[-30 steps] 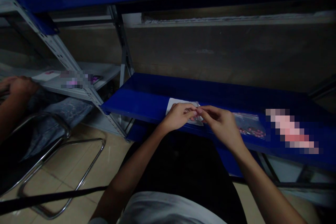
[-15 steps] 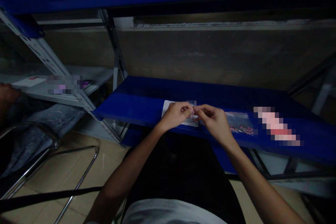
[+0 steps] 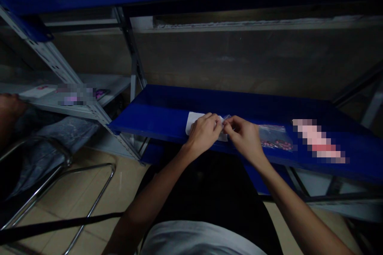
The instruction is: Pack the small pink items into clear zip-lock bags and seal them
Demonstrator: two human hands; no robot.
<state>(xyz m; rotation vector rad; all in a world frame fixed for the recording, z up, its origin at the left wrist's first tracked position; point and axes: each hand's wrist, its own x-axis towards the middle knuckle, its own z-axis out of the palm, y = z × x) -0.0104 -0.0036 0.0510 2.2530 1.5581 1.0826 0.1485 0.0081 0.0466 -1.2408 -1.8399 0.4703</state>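
Blue shelf (image 3: 167,111), dim tiled floor (image 3: 89,183)

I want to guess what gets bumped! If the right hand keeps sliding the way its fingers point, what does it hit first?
Probably the left hand: the right hand points leftward at it, the small clear bag pinched between them.

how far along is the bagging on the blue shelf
Looks done: one clear bag holding small pink pieces lies flat on the blue shelf, right of the hands. In hand: the left hand and right hand meet over the white sheet, pinching a small clear bag by its top edge; whether it is filled or sealed cannot be told. Left: no other loose bags or pieces show clearly in this dim view.
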